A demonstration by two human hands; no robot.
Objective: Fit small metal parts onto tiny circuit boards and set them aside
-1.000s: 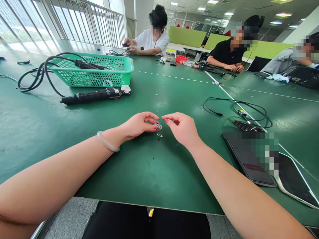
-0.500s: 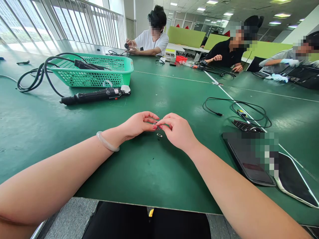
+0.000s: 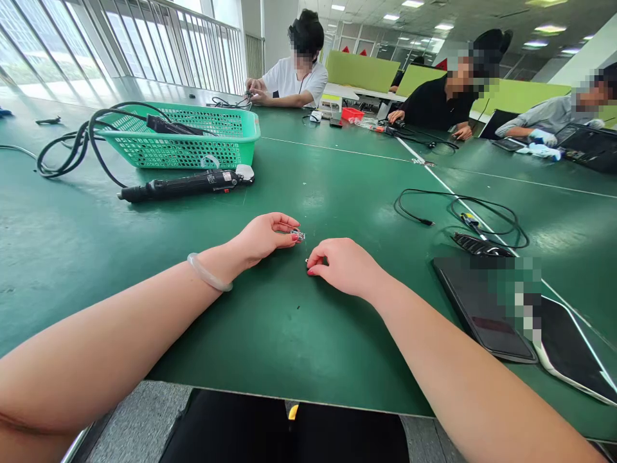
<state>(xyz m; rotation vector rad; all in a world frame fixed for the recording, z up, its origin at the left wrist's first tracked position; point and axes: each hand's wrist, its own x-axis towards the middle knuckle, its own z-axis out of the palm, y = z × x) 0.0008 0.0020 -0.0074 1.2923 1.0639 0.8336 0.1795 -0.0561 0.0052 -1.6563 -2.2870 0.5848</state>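
Observation:
My left hand [image 3: 264,236] rests on the green table [image 3: 289,321] and pinches a small clear plastic part [image 3: 297,235] between thumb and fingertips. A pale bangle [image 3: 208,275] sits on that wrist. My right hand [image 3: 343,265] lies knuckles-up just right of it, fingers curled down onto a tiny metal piece [image 3: 307,261] on the table. How much of that piece is gripped is hidden by the fingers.
A black electric screwdriver [image 3: 186,185] lies ahead left, in front of a green basket [image 3: 193,138] with thick black cables. A thin black cable [image 3: 463,212] and dark flat devices [image 3: 486,308] lie to the right. Three people sit at the table's far side.
My right hand left the clear part and dropped down onto the small metal piece on the table. My left hand stayed put, still pinching the clear part.

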